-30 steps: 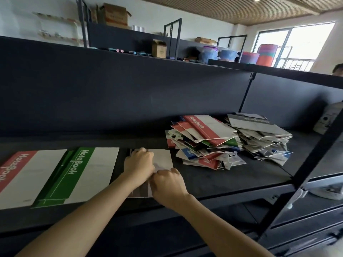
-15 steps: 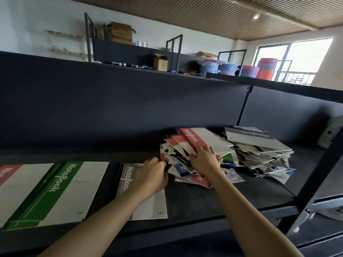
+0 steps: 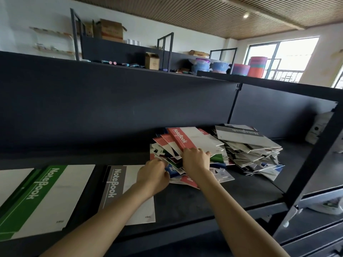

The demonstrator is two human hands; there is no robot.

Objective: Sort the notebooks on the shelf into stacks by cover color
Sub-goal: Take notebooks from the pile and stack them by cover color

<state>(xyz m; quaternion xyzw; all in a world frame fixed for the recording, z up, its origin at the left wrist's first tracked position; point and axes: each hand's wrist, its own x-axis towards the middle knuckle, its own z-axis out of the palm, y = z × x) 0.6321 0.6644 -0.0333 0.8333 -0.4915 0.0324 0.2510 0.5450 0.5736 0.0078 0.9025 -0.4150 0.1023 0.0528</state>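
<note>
On the black shelf [image 3: 194, 203] lie a green notebook [image 3: 42, 199] and, to its right, a grey notebook [image 3: 122, 190]. A white cover edge [image 3: 11, 180] shows at the far left. A messy mixed pile [image 3: 187, 154] of red, green and blue notebooks sits mid-shelf, topped by a red notebook [image 3: 193, 140]. My left hand [image 3: 154, 175] reaches into the pile's left edge with curled fingers. My right hand [image 3: 196, 160] grips the pile's front under the red notebook. What exactly each hand holds is hidden.
A second heap [image 3: 250, 151] of mostly grey notebooks lies to the right of the mixed pile. A black upright post [image 3: 311, 164] stands at the shelf's right end. The upper shelf carries boxes [image 3: 111, 30] and coloured tubs [image 3: 258, 66].
Both hands left the grey notebook, which now lies flat, and moved right to the mixed pile. The left hand has now reached the pile's edge.
</note>
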